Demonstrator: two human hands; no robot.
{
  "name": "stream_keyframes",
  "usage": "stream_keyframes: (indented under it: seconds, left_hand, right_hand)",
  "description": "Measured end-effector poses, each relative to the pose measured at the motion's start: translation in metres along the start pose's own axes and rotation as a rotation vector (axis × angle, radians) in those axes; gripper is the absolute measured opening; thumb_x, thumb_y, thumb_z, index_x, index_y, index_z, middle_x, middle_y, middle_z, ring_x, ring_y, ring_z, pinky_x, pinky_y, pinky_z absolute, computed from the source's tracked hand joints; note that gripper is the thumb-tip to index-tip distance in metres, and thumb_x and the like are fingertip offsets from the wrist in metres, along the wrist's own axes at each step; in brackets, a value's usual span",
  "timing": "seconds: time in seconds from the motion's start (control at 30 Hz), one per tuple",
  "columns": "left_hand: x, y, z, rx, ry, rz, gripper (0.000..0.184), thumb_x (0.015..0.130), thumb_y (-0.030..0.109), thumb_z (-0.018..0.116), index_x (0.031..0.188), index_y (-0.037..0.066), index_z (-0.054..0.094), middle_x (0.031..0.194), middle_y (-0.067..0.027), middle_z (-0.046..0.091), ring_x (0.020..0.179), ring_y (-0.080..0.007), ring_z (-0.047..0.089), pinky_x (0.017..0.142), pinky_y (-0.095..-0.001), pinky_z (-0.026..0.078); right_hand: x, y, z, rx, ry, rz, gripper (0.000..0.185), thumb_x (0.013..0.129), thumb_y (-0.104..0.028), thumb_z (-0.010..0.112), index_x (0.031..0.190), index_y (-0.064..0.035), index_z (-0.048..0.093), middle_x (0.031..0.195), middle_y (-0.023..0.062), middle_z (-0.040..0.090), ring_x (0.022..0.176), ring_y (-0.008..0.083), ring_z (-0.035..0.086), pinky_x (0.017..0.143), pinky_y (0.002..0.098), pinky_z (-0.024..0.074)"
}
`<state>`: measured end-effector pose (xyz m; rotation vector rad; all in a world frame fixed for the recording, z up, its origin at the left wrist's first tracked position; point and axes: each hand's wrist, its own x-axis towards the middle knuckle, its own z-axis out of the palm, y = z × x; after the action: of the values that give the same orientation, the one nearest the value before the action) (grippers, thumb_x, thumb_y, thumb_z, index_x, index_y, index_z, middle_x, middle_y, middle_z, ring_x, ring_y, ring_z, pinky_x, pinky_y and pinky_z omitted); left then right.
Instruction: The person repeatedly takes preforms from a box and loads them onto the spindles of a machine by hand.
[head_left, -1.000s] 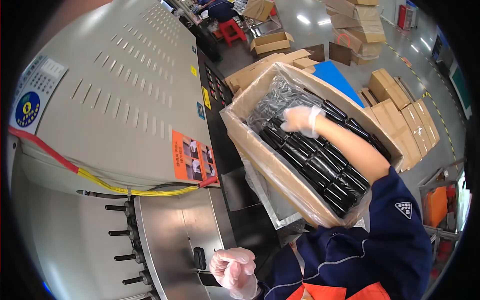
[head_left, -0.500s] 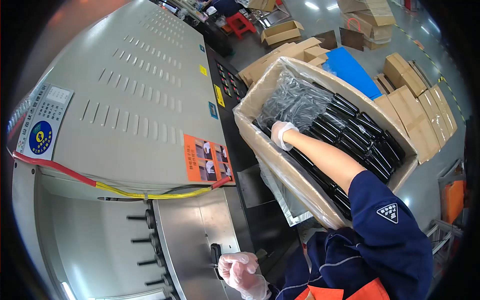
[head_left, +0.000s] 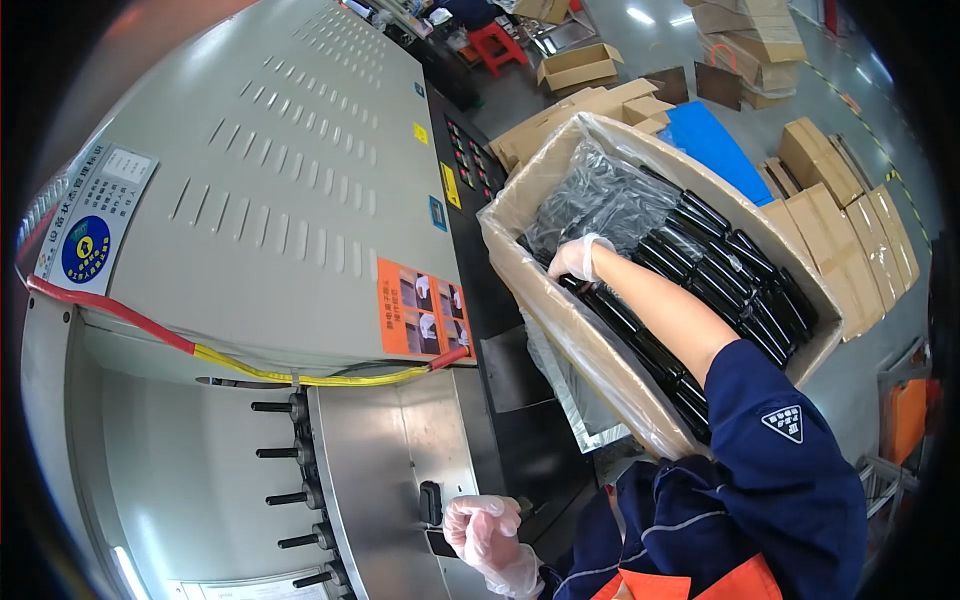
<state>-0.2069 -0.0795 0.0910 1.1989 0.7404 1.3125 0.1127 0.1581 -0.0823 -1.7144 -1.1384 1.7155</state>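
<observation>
My right hand (head_left: pixel 576 259), in a clear plastic glove, reaches into the lined cardboard box (head_left: pixel 500 232). Its fingers are bent closed around the end of a glossy black tube by the box's left wall; the fingertips are partly hidden. Rows of similar black tubes (head_left: pixel 715 275) fill the box, with crumpled clear plastic film (head_left: pixel 605 200) over the far part. Also gloved, my left hand (head_left: pixel 488 535) is held curled in front of the steel panel (head_left: pixel 385 490), with nothing visible in its fingers. Close beside it on the panel is a black block-shaped fitting (head_left: pixel 430 503).
A grey machine housing (head_left: pixel 280 200) with louvres stands at left. Below it, black spindles (head_left: pixel 290 453) line the steel panel, and a red-yellow cable (head_left: pixel 250 372) crosses above. Flattened cartons (head_left: pixel 840 240) and a blue sheet (head_left: pixel 715 150) lie beyond the box.
The view has shifted slightly, so machine and box sit a little differently in frame. My right hand stays at the box's left wall, its wrist raised somewhat. My left hand stays curled.
</observation>
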Motion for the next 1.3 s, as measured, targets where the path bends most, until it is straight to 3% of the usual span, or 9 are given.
stream_keyframes:
  seconds: [0.3,0.6,0.73,0.87,0.93,1.0,1.13,1.17,1.3]
  left_hand:
    - [0.009,-0.009,0.011,0.201,0.173,-0.078,0.016,0.084,0.014,0.062,0.082,-0.002,0.059,0.066,-0.0094,0.059,0.051,-0.0134,0.05,0.05,-0.0257,0.041]
    - [0.079,-0.096,0.061,-0.298,-0.062,-0.179,0.073,0.09,0.049,0.053,0.142,0.004,0.028,0.136,-0.0142,0.043,0.128,-0.0268,0.04,0.107,-0.0407,0.03]
    - [0.081,-0.112,0.076,-0.446,0.052,-0.242,0.053,0.093,0.039,0.052,0.133,0.005,0.043,0.131,-0.008,0.049,0.124,-0.0213,0.044,0.107,-0.0382,0.033]
    - [0.083,-0.116,0.067,-0.608,0.37,-0.42,0.037,0.094,0.032,0.051,0.121,0.008,0.055,0.119,-0.0047,0.058,0.116,-0.0194,0.051,0.102,-0.0372,0.038]
    - [0.084,-0.107,0.061,-0.543,0.467,-0.634,0.048,0.091,0.037,0.056,0.126,0.006,0.053,0.123,-0.0064,0.057,0.12,-0.0192,0.049,0.102,-0.0396,0.039]
    - [0.065,-0.106,0.048,-0.461,0.003,-0.492,0.029,0.092,0.031,0.056,0.109,0.007,0.058,0.119,-0.0107,0.06,0.112,-0.0223,0.056,0.094,-0.0399,0.048]
    - [0.055,-0.142,0.024,-1.02,0.082,-0.857,0.046,0.093,0.03,0.056,0.13,0.006,0.044,0.124,-0.0076,0.053,0.11,-0.0193,0.056,0.087,-0.0347,0.051]
    - [0.07,-0.066,0.12,-0.414,0.587,-0.842,0.017,0.092,0.011,0.053,0.082,-0.002,0.057,0.072,-0.0115,0.059,0.057,-0.0171,0.053,0.052,-0.0345,0.044]
    - [0.039,-0.107,0.058,-0.555,0.281,-0.897,0.031,0.09,0.021,0.058,0.114,0.003,0.049,0.103,-0.0079,0.056,0.088,-0.017,0.056,0.072,-0.0333,0.049]
  right_hand:
    - [-0.055,-0.005,-0.023,0.646,-0.115,-0.511,0.013,0.072,-0.011,0.068,0.083,-0.0085,0.063,0.087,0.0054,0.063,0.085,0.0145,0.061,0.072,0.0347,0.0501]
    - [-0.183,-0.051,0.06,0.177,-0.438,-0.649,0.061,0.08,-0.029,0.066,0.121,0.0087,0.04,0.079,0.0052,0.062,0.069,0.0108,0.057,0.062,0.0302,0.0472]
    - [-0.22,-0.053,0.062,-0.34,-0.116,-0.721,0.053,0.084,-0.028,0.058,0.116,0.0113,0.043,0.093,0.022,0.06,0.081,0.0245,0.064,0.069,0.0328,0.0491]
    - [-0.23,-0.042,0.066,-0.38,0.131,-0.772,0.047,0.08,-0.028,0.065,0.111,0.0044,0.051,0.1,0.0175,0.056,0.092,0.0335,0.059,0.077,0.0384,0.0484]
    - [-0.211,-0.033,0.057,-0.769,0.313,-1.36,0.036,0.07,-0.022,0.067,0.099,-0.004,0.054,0.103,0.0111,0.055,0.103,0.0291,0.055,0.084,0.0365,0.0476]
    - [-0.208,-0.03,0.055,-1.034,0.411,-1.607,0.028,0.07,-0.019,0.062,0.094,-0.0072,0.054,0.107,0.0106,0.054,0.11,0.0274,0.052,0.087,0.0387,0.0466]
    - [-0.196,-0.013,0.069,-1.114,0.268,-1.742,0.036,0.07,-0.02,0.065,0.103,-0.0101,0.054,0.117,0.0161,0.051,0.116,0.0328,0.049,0.093,0.0415,0.0433]
    - [-0.199,-0.014,0.068,-1.104,0.287,-1.726,0.036,0.07,-0.02,0.065,0.103,-0.0101,0.054,0.117,0.0161,0.051,0.116,0.0328,0.049,0.093,0.0415,0.0433]
    - [-0.213,-0.034,0.046,-0.883,0.033,-1.553,0.063,0.066,-0.024,0.072,0.123,-0.0108,0.049,0.121,0.0179,0.049,0.114,0.0348,0.05,0.09,0.0432,0.0454]
